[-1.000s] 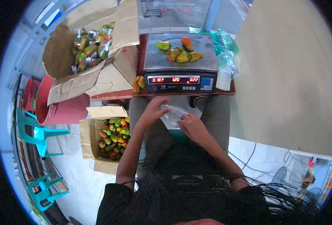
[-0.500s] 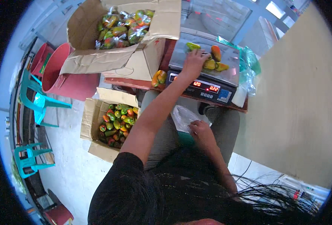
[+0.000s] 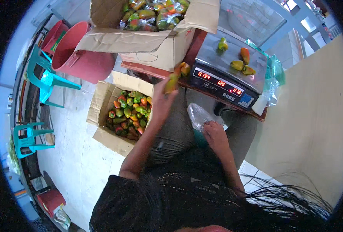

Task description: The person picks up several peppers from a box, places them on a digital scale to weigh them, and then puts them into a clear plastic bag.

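My left hand [image 3: 159, 101] holds a yellow-green pepper [image 3: 171, 82] in the air between the floor box and the scale. My right hand [image 3: 214, 133] rests on my lap and grips a clear plastic bag [image 3: 198, 115]. The digital scale [image 3: 228, 71] stands on a red table edge [image 3: 148, 70], and three peppers [image 3: 241, 62] lie on its steel pan. Another orange-yellow pepper [image 3: 185, 69] lies on the table beside the scale. An open cardboard box of loose peppers [image 3: 129, 112] sits on the floor to my left.
A large cardboard box of bagged peppers [image 3: 152, 23] stands on the table at the top. Green plastic bags [image 3: 274, 75] hang right of the scale. A red bucket [image 3: 84, 54] and teal plastic chairs [image 3: 47, 79] are at the left. A beige wall [image 3: 314, 127] fills the right.
My left hand has come back from the scale pan with a pepper and now holds it near the floor box. The view has tilted toward the left. My right hand stays on the bag.
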